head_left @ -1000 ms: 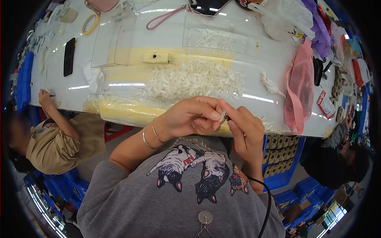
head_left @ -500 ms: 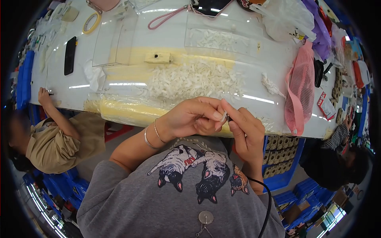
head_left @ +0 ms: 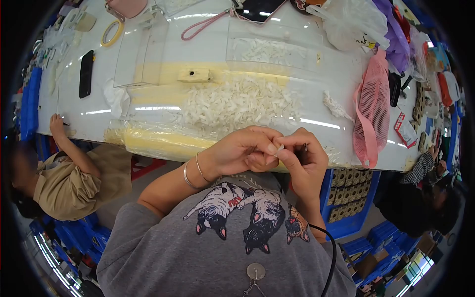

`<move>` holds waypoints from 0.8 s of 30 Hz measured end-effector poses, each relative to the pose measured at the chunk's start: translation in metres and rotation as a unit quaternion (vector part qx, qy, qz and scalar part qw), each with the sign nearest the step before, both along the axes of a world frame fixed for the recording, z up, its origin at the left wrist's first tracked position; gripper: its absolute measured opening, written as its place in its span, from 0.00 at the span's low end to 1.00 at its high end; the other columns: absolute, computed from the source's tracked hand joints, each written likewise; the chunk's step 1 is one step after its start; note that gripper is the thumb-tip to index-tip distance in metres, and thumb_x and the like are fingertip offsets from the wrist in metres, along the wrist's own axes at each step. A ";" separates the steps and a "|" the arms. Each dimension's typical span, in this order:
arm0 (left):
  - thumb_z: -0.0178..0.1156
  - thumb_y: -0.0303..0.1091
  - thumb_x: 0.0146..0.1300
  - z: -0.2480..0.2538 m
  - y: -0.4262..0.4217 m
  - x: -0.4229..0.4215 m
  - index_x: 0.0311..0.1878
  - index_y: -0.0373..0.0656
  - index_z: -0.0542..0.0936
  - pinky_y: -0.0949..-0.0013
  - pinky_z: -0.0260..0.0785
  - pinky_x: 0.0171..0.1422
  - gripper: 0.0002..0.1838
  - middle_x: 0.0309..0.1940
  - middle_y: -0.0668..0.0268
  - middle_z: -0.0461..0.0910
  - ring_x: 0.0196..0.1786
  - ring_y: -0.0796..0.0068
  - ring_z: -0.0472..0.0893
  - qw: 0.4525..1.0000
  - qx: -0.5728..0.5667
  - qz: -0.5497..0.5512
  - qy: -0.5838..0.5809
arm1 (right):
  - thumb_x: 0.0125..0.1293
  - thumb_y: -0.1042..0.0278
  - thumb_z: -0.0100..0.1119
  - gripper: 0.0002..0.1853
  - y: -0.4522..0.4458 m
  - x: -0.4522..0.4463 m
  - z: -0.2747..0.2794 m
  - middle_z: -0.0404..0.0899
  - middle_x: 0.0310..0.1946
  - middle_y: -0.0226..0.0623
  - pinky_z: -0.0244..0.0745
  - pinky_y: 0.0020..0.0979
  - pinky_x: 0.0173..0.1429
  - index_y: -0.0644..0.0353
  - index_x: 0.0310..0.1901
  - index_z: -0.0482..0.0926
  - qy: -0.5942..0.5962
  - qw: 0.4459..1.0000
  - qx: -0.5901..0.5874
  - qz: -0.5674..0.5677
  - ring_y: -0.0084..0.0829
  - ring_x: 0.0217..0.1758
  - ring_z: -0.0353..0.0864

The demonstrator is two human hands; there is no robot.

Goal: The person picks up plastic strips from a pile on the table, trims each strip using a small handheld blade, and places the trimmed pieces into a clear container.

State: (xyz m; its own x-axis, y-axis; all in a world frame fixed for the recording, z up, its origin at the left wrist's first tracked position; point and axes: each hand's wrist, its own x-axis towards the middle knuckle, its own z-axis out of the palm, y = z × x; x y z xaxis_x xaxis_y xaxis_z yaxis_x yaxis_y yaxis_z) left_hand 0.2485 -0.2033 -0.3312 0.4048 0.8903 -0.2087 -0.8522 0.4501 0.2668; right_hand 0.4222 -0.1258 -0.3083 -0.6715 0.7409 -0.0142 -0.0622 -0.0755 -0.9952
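My left hand (head_left: 245,151), with bracelets on its wrist, is closed in a pinch close to my body at the table's near edge. Between its fingertips and those of my right hand (head_left: 308,161) is a small white piece (head_left: 280,148), which both hands grip. A thin dark tip, perhaps of a small tool, shows among the curled fingers of my right hand; its kind I cannot make out. Just beyond the hands lies a loose pile of small white strips (head_left: 242,101). Behind that pile stands a cream block (head_left: 194,75) with a dark hole.
A clear tray (head_left: 302,62) holds more strips. Around lie a yellow tape roll (head_left: 112,33), a phone (head_left: 86,74), crumpled tissue (head_left: 118,98) and a pink mesh bag (head_left: 373,109). Plastic-wrapped padding (head_left: 163,141) runs along the near edge. People sit at left and right.
My right fingers have turned and curled inward, bringing their tips onto the white piece. The dark metal tip has shifted from between the fingertips to the right, among the curled fingers.
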 end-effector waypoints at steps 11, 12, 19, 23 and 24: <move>0.46 0.34 0.65 -0.014 -0.006 0.013 0.37 0.36 0.73 0.77 0.52 0.24 0.11 0.25 0.65 0.71 0.24 0.80 0.67 0.998 -0.050 -0.009 0.028 | 0.61 0.79 0.71 0.07 -0.001 0.009 -0.003 0.76 0.31 0.31 0.60 0.23 0.32 0.63 0.41 0.85 -0.132 0.980 0.146 -0.004 0.19 0.28 0.68; 0.46 0.35 0.65 -0.012 -0.005 0.013 0.36 0.35 0.74 0.77 0.53 0.24 0.12 0.25 0.64 0.71 0.24 0.80 0.67 0.998 -0.047 -0.006 0.042 | 0.61 0.79 0.71 0.08 0.003 0.011 -0.002 0.76 0.31 0.31 0.60 0.23 0.31 0.62 0.41 0.85 -0.146 0.977 0.156 -0.010 0.20 0.27 0.68; 0.46 0.39 0.68 -0.008 -0.002 0.010 0.32 0.33 0.76 0.77 0.55 0.26 0.18 0.25 0.62 0.72 0.24 0.80 0.63 0.994 -0.039 0.019 0.103 | 0.63 0.72 0.71 0.08 0.033 0.015 -0.020 0.79 0.35 0.33 0.73 0.29 0.34 0.62 0.41 0.82 -0.283 0.915 0.270 -0.103 0.25 0.30 0.80; 0.48 0.38 0.72 -0.004 -0.001 0.008 0.30 0.34 0.76 0.77 0.53 0.27 0.18 0.24 0.66 0.69 0.24 0.82 0.60 0.982 -0.020 0.050 0.183 | 0.64 0.70 0.71 0.08 0.033 0.009 -0.028 0.80 0.36 0.33 0.77 0.31 0.37 0.62 0.39 0.81 -0.349 0.892 0.264 -0.116 0.30 0.33 0.85; 0.48 0.37 0.73 -0.003 -0.001 0.007 0.31 0.35 0.76 0.77 0.52 0.26 0.17 0.24 0.67 0.69 0.24 0.83 0.60 0.981 -0.033 0.055 0.182 | 0.64 0.70 0.71 0.08 0.033 0.009 -0.028 0.80 0.36 0.33 0.77 0.31 0.37 0.62 0.39 0.81 -0.359 0.886 0.270 -0.116 0.30 0.33 0.85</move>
